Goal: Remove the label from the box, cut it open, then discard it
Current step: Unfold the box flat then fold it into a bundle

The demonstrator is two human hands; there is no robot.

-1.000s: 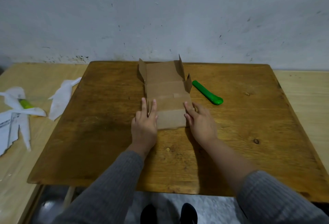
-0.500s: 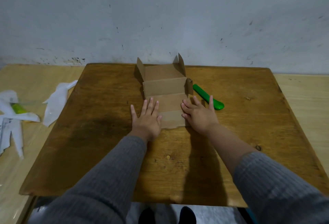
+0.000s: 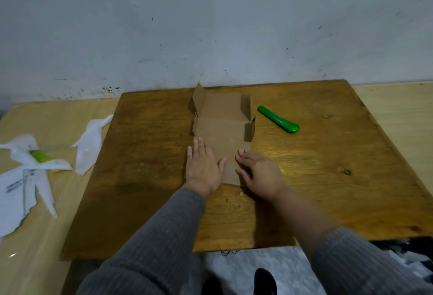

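Observation:
A brown cardboard box (image 3: 222, 126), cut open and spread nearly flat, lies in the middle of the dark wooden board (image 3: 140, 177); its far flaps still stand up. My left hand (image 3: 202, 168) rests flat, fingers spread, on the near left part of the cardboard. My right hand (image 3: 260, 173) lies at the near right edge, fingers curled against the cardboard. A green utility knife (image 3: 278, 119) lies on the board to the right of the box, apart from both hands.
Torn white label and paper scraps (image 3: 90, 144) lie on the lighter table (image 3: 35, 236) to the left, with a second green-yellow tool (image 3: 41, 156) among them. A grey wall (image 3: 210, 25) stands close behind. The board's near edge overhangs the floor, where my shoes (image 3: 264, 280) show.
Both hands slid a little toward me along the cardboard, and the right hand's fingers curled at its edge. The view shifted, so the box now appears turned slightly.

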